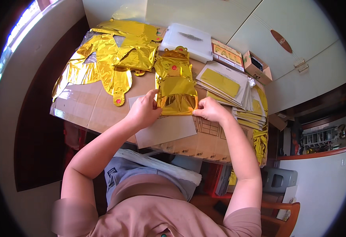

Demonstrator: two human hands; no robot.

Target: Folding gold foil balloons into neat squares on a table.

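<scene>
A flat, shiny gold foil balloon (177,86), partly folded over, lies in front of me at the middle of the table. My left hand (144,111) pinches its near left corner. At the near right corner, the fingers of my right hand (211,110) are closed on the same foil. Beneath the balloon's near edge lies a sheet of white paper or card (167,130). Farther left are several more unfolded gold foil balloons (113,69), overlapping one another. A red round sticker (174,68) shows on foil just beyond the folded part.
Piled to the right are several white cards (204,81) with folded gold foil (220,82) on them. Behind stand a translucent white plastic box (185,37), a printed carton (227,55) and a small open box (256,67). Brown cardboard (90,104) covers the table.
</scene>
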